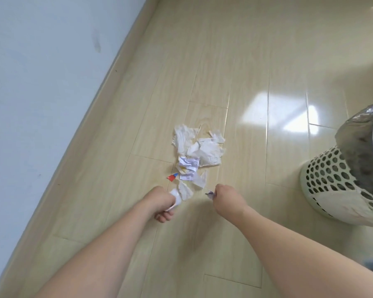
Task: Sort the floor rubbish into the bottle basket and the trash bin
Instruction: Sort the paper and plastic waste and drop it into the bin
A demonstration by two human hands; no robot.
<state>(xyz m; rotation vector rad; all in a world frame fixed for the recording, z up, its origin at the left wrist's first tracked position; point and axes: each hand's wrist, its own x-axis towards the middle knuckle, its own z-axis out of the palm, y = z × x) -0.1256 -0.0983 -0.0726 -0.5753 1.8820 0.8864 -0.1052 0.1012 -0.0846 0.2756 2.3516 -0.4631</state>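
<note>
Left hand curled round white tissue scrap. Right hand fisted on small purple scrap. Paper pile on floor just beyond both hands. Lined bin right of right hand, well apart.

- floor: pale glossy wood-look planks
- wall: plain white-blue, left side — a few dark scuffs
- skirting: beige, runs diagonally along the wall
- bright window-light glare on planks, right
</note>
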